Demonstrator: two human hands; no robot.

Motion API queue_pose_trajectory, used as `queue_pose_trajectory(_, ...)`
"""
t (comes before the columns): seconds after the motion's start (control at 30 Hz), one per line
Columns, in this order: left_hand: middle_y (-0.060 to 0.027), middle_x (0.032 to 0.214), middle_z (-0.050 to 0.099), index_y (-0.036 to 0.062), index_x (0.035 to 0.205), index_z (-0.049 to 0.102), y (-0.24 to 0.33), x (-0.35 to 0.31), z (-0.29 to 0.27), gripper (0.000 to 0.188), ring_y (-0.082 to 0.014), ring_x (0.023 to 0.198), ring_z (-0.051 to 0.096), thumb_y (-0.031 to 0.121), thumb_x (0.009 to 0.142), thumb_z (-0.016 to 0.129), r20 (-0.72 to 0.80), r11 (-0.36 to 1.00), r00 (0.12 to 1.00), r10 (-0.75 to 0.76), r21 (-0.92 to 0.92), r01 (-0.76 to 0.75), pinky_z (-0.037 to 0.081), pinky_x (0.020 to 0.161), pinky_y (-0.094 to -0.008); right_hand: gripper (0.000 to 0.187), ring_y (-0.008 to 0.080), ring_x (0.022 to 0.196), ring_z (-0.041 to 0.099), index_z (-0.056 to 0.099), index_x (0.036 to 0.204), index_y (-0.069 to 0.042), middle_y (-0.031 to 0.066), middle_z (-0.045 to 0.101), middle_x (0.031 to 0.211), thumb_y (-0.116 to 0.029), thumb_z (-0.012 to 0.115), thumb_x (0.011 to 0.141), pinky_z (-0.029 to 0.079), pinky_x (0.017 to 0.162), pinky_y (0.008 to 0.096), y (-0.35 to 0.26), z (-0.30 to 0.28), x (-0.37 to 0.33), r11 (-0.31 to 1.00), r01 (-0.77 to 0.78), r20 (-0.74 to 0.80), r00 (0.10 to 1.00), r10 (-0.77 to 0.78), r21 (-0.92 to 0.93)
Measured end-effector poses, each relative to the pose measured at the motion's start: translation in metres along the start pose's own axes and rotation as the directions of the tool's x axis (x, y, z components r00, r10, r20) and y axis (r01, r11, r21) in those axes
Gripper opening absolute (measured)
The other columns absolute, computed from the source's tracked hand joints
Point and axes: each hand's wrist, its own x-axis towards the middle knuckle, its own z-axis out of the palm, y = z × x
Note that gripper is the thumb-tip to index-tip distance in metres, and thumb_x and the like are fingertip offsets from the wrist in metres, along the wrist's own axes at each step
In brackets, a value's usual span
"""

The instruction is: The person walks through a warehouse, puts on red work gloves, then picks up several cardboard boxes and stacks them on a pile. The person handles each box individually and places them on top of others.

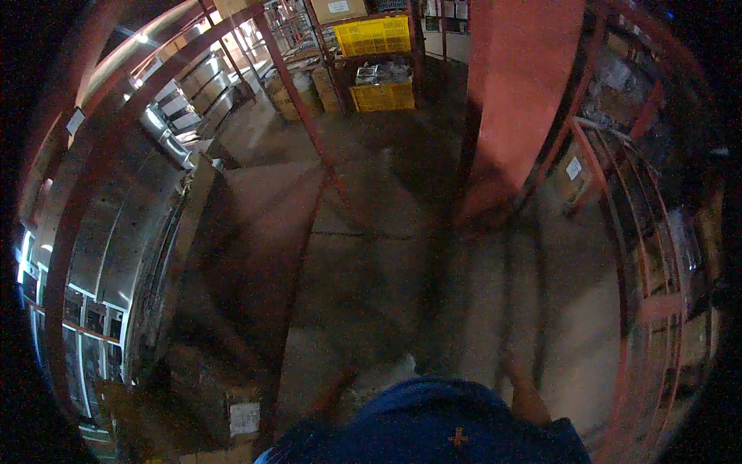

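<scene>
Dimly, hands (513, 368) beside blue shirt (425, 414), grip impossible to tell, red pillar (522, 100) ahead, yellow crates (384, 98) beyond

Yellow crates (372, 36); red pillar (514, 108); dark-blue shirt (410, 425), orange cross motif (458, 438).

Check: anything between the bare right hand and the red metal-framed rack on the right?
Nothing visible is in the way: only shadowed, brownish-grey floor shows between the bare right hand, dim and blurred, and the red metal-framed rack.
</scene>
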Motion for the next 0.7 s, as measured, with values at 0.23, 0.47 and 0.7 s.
queue_pose_trajectory(0.23,-0.0123,0.112,0.072,0.0054,0.124,0.066,0.103,0.094,-0.053,0.041,-0.0286,0.098,0.067,0.037,0.098,0.064,0.091,0.978,0.982,-0.168,-0.11,0.177,0.055,0.089,-0.0467,0.041,0.0327,0.1,0.068,0.065,0.122,-0.005,0.0153,0.071,0.112,-0.039,0.065,0.098,0.056,0.089,0.0455,-0.292,-0.005,0.204,0.968,0.25,0.107,0.962,-0.252,0.025)
queue_pose_trajectory(0.47,-0.0107,0.113,0.071,0.0068,0.126,0.065,0.322,0.328,-0.235,0.043,-0.0265,0.098,0.067,0.039,0.098,0.064,-0.016,0.99,0.991,0.132,-0.047,-0.133,0.055,0.088,-0.0466,0.044,0.0341,0.101,0.069,0.067,0.119,-0.005,0.0165,0.072,0.112,-0.043,0.066,0.098,0.056,0.089,0.0468,-0.482,0.058,0.36,0.949,0.304,0.332,0.907,-0.26,-0.088)
queue_pose_trajectory(0.7,-0.0091,0.114,0.07,0.0082,0.128,0.064,0.659,0.538,-0.427,0.045,-0.0244,0.098,0.066,0.041,0.098,0.064,-0.209,0.816,0.899,0.385,-0.377,-0.437,0.056,0.087,-0.0465,0.047,0.0355,0.101,0.069,0.069,0.115,-0.005,0.0178,0.073,0.112,-0.047,0.066,0.097,0.056,0.089,0.0481,-0.735,0.041,0.687,0.906,0.42,0.16,0.9,-0.407,-0.059)
